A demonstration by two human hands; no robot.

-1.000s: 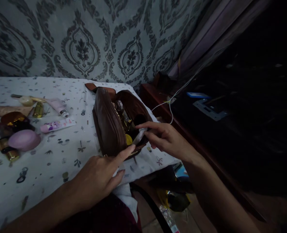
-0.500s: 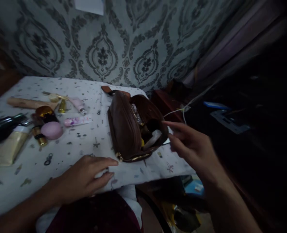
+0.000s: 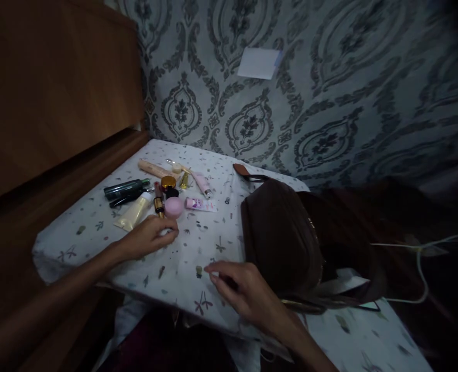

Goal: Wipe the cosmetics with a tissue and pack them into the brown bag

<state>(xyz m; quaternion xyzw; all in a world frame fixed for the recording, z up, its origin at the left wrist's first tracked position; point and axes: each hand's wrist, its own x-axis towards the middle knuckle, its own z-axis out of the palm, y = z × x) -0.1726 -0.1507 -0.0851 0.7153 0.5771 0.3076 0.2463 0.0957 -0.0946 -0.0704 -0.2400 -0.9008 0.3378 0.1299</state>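
My left hand [image 3: 151,238] rests low over the tablecloth, its index finger and thumb a little apart and nothing visible between them. Just beyond its fingertips sits a pink round container [image 3: 173,207]; whether they touch I cannot tell. A cream squeeze tube [image 3: 133,213] with a white cap lies beside that hand, near a small black-and-gold bottle [image 3: 158,205]. My right hand [image 3: 248,292] is over the cloth in front of a brown bag [image 3: 279,235], fingers loosely bent and apart, holding nothing visible. The bag gapes open on its right, with something whitish [image 3: 348,281] inside.
Farther back lie an amber-lidded jar [image 3: 169,182], a pink-white tube [image 3: 201,204], a pale pink tube [image 3: 201,183], a beige tube [image 3: 155,169] and a dark green bottle [image 3: 126,189]. A wooden cabinet [image 3: 58,93] borders the left; a white cable [image 3: 418,258] runs at right.
The view has swung left. My left hand has moved from beside the bag toward the cosmetics. My right hand has left the bag's opening and come round to its front left.
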